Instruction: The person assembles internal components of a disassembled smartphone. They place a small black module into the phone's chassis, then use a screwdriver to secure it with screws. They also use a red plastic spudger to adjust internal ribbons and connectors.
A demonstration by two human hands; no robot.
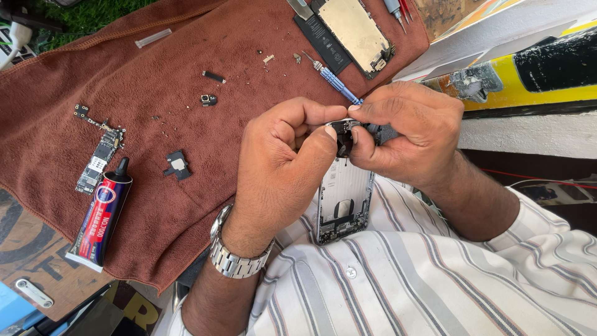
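You are at the fitting stage, by the look of it: both hands meet at the top end of the opened phone housing (343,202), which lies at centre frame, its lower end over your striped shirt (435,280). Your left hand (283,158) is curled nearly closed, thumb and forefinger pinching the small dark part (342,134) at the housing's upper edge. Your right hand (407,130) is closed around the same end from the right, fingers pressing that part; whether it also holds a tool, I cannot tell.

The next move probably calls for steady, light pressure and a firm hold on the housing.

On the brown cloth (155,74), the glue tube (101,218) and circuit board (99,160) lie at left; a blue screwdriver (336,82) lies just above your hands.
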